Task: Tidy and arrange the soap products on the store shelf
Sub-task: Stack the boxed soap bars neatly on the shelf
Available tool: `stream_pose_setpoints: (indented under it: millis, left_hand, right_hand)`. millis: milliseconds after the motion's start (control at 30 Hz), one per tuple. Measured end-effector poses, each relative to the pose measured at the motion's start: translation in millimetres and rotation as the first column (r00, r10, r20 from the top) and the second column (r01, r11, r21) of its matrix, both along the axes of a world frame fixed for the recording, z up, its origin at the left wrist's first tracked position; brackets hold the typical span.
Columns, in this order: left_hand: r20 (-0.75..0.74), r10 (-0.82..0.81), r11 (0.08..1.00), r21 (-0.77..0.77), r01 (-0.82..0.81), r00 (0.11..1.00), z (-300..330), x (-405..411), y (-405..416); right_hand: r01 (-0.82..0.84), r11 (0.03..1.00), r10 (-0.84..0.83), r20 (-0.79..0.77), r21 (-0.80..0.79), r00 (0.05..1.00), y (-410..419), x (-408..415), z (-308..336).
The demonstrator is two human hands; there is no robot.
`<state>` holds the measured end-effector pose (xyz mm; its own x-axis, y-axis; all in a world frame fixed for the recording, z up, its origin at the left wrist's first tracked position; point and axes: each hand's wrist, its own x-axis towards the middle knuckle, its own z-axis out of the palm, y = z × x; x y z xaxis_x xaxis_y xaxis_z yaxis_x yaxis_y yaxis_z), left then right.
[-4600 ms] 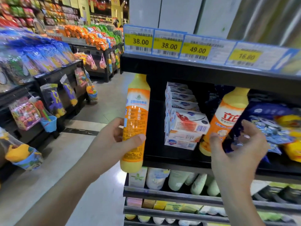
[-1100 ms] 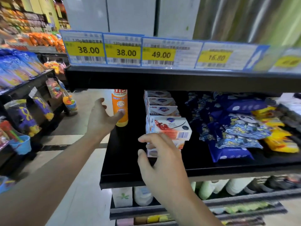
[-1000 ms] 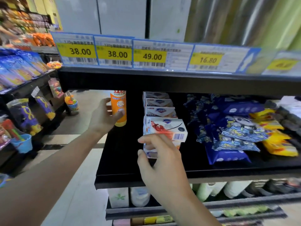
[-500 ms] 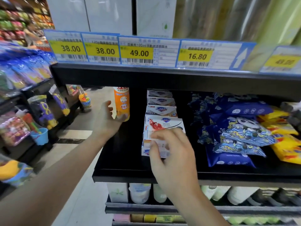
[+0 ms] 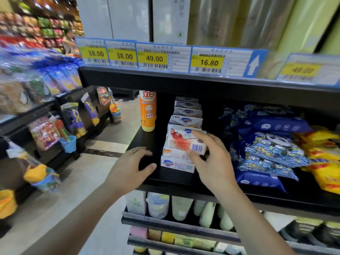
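Observation:
A stack of white soap boxes (image 5: 176,162) stands on the black shelf (image 5: 147,144), with more boxes in a row behind it. My right hand (image 5: 211,159) grips the top box (image 5: 182,140), the one with a red pomegranate picture, thumb under its front and fingers over its top right. My left hand (image 5: 132,164) hovers with spread fingers over the shelf's left front edge and holds nothing. An orange detergent bottle (image 5: 148,111) stands upright at the back left of the shelf, apart from both hands.
Blue packets (image 5: 272,150) and yellow packets (image 5: 323,159) lie piled on the shelf's right. Price tags (image 5: 154,57) line the shelf above. Bottles and pouches (image 5: 158,205) fill the lower shelves. Hanging toy bags (image 5: 73,118) crowd the rack across the aisle on the left.
My left hand has let go of the orange bottle, which now stands at the back, and drawn back to the shelf's front. My right hand has closed on the top soap box.

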<state>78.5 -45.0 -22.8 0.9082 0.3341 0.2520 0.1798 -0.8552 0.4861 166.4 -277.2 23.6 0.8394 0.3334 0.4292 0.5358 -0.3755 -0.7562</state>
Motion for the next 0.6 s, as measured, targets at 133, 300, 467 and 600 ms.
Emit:
stream_pose_setpoints:
  millis: [133, 300, 467, 600]
  left_hand:
    - [0.143, 0.046, 0.971, -0.238, -0.011, 0.989, 5, -14, -8]
    - [0.342, -0.109, 0.869, -0.424, 0.256, 0.933, 23, -41, -20]
    - [0.361, -0.294, 0.714, -0.532, 0.454, 0.885, 45, -56, -29]
    - [0.328, -0.382, 0.754, -0.430, 0.497, 0.864, 41, -68, -32]
  right_hand:
    - [0.018, 0.997, -0.021, 0.039, 0.077, 0.999, -5, -6, 3]
    - [-0.069, 0.970, 0.080, -0.039, 0.233, 0.996, -10, -33, 1]
    - [-0.190, 0.921, 0.236, -0.100, 0.341, 0.966, -13, -60, -4]
    - [-0.226, 0.905, 0.284, -0.118, 0.360, 0.952, -13, -75, -11]
